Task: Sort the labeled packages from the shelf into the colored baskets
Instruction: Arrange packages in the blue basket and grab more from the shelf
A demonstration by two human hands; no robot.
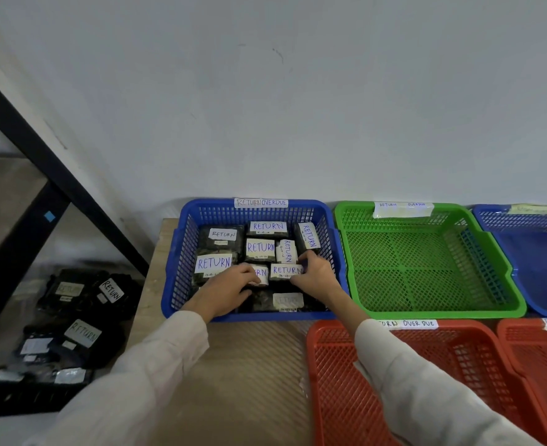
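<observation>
- Both hands are down inside the blue basket (183,252), which sits at the back left of the surface (249,375), tight against the wall.
- My left hand (230,289) has its fingers curled over a half-covered package (261,275). Only the tail of its label shows past the knuckles.
- My right hand (319,275) pinches the right end of the neighbouring package (285,270), thumb low and fingers hooked over its far edge.
- I read this as squaring the two up side by side, so the row packs tight and the RETURN labels face up where I can read them.
- The other packages (213,263) in here mostly lie flat with labels up. A couple near the right wall are turned sideways, probably to fit the gap.
- The tag (261,202) on the back rim reads RETURN OVERDUE, which I take as the reason this lot lands here.
- The green basket (426,314) just to the right holds nothing.
- The red basket (333,375) in front of it, under my right sleeve (426,381), shows only bare mesh.
- The waiting packages (82,334) sit low on my left by the shelf (72,188), so I judge the sort only partway done.
- The basket is getting crowded, and a hard shove could ride one pack up over its neighbour.
</observation>
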